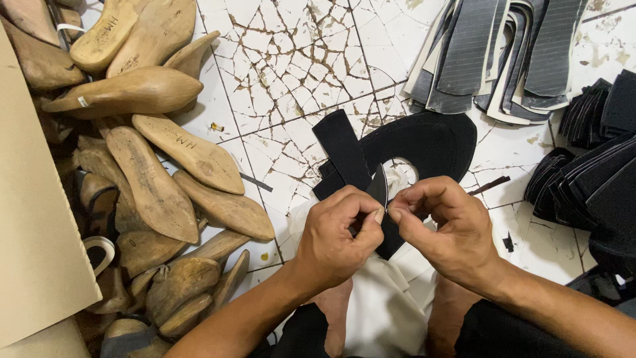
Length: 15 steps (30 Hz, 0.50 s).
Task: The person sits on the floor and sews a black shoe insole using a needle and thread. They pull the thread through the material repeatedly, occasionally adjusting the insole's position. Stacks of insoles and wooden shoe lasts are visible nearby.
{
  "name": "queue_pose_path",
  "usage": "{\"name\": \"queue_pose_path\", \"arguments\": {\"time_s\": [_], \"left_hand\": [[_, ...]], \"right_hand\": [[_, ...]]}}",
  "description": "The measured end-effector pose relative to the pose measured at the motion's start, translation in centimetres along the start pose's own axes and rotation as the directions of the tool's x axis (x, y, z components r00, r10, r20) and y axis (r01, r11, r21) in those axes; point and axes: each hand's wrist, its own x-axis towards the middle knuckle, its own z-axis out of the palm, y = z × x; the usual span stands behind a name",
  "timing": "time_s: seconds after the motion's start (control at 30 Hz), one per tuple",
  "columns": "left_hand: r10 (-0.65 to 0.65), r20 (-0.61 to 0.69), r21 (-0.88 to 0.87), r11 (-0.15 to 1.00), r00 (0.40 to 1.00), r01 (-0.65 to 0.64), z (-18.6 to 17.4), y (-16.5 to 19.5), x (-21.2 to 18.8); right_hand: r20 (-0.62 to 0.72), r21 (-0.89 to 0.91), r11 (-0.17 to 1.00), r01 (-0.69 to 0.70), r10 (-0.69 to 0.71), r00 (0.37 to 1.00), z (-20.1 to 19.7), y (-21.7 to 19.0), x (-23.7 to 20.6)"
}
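cracked white tile floor carries everything. just above the person's lap, the left hand and right hand meet, both pinched on a black shoe upper piece whose far part lies on the tiles. white cloth lies beneath. wooden shoe lasts heap at left, grey insole cutouts top right, black cut pieces at right.

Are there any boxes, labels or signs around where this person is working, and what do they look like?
Cardboard sheet or box side: far left edge, plain tan, flat, no print visible.
Small white label: stuck on a wooden shoe last in the pile at left.
Dark stamped marks: on a last's flat pale sole, left of centre.
White band: top left, among the lasts.
No signs or screens.
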Motion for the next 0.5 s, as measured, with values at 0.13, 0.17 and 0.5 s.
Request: {"name": "queue_pose_path", "arguments": {"time_s": [0.13, 0.17, 0.5], "left_hand": [[0.045, -0.023, 0.027, 0.999, 0.999, -0.045, 0.0, 0.2, 0.1], [0.047, -0.024, 0.029, 0.999, 0.999, -0.046, 0.0, 0.2, 0.1], [0.083, -0.036, 0.089, 0.993, 0.996, -0.08, 0.1, 0.6, 0.1]], "right_hand": [[-0.013, -0.068, 0.998, 0.019, -0.02, 1.0, 0.0, -0.2, 0.1], [-0.016, -0.081, 0.996, 0.026, -0.028, 0.999, 0.0, -0.2, 0.1], [-0.041, -0.287, 0.947, 0.146, -0.164, 0.986, 0.5, -1.1, 0.2]]}}
